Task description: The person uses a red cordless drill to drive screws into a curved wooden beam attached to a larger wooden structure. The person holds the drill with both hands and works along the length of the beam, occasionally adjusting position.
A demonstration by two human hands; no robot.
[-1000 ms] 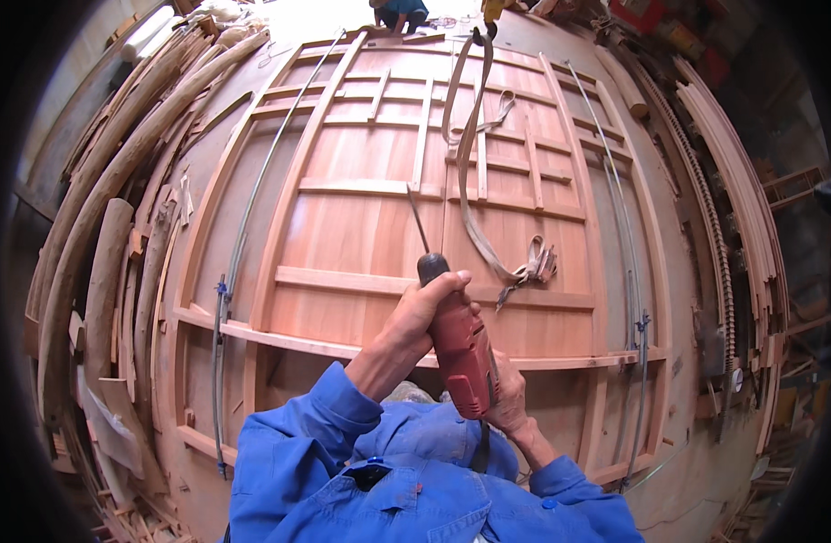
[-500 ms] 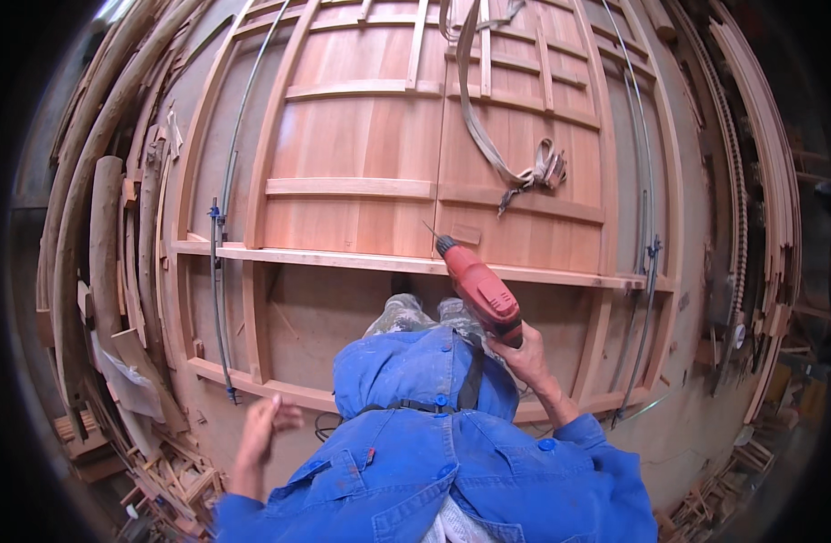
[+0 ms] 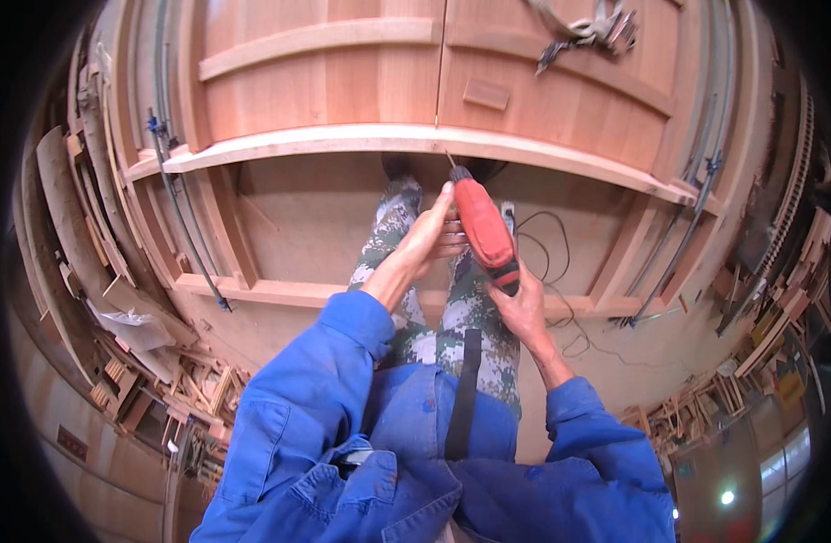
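Note:
A red power drill is in my right hand, which is wrapped around its dark handle end. My left hand is against the drill's left side near the chuck, thumb up and fingers reaching under the body. The thin drill bit points away from me at the near edge of a pale wooden rail; whether it touches cannot be made out. Beyond the rail lies a reddish wood panel with cross battens, and a small wood block rests on it.
Long bar clamps span the frame at left, with another clamp at right. A bundled strap lies on the panel. A black cord trails on the floor. Logs and wood scraps line both sides.
My left hand has come from the lower left to the drill. The drill has been lowered from above the rail to its near edge. My view has tilted down toward my legs.

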